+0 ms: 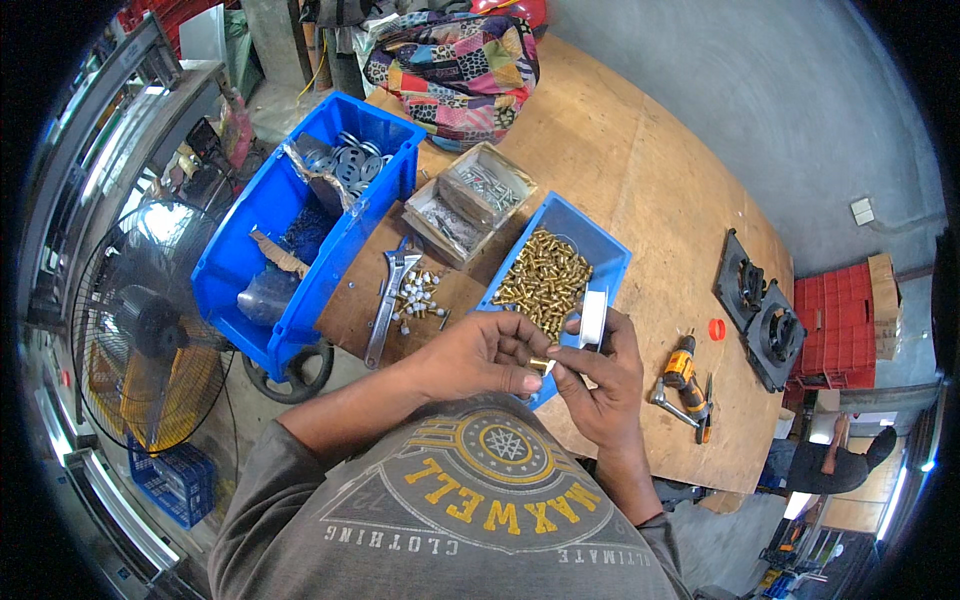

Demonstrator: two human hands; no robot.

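Close to my chest, my left hand (488,358) pinches a small brass fitting (540,365) between thumb and fingers. My right hand (605,385) grips a white spool of tape (593,318), its flat rim standing upright. The thumb and index finger of that hand reach in beside the fitting, where something white shows at its end. Just beyond both hands sits a light-blue bin (606,254) full of brass fittings (545,275). Left of it, small white-capped pieces (418,293) lie loose on the wooden table beside an adjustable wrench (388,305).
A large blue crate (345,235) holding grey discs stands at the left. Small boxes of screws (487,190) and a patchwork bag (455,75) lie farther back. On the right are a yellow-black drill (684,370), a red ring (716,329) and black panels (757,310). A fan (150,320) stands left.
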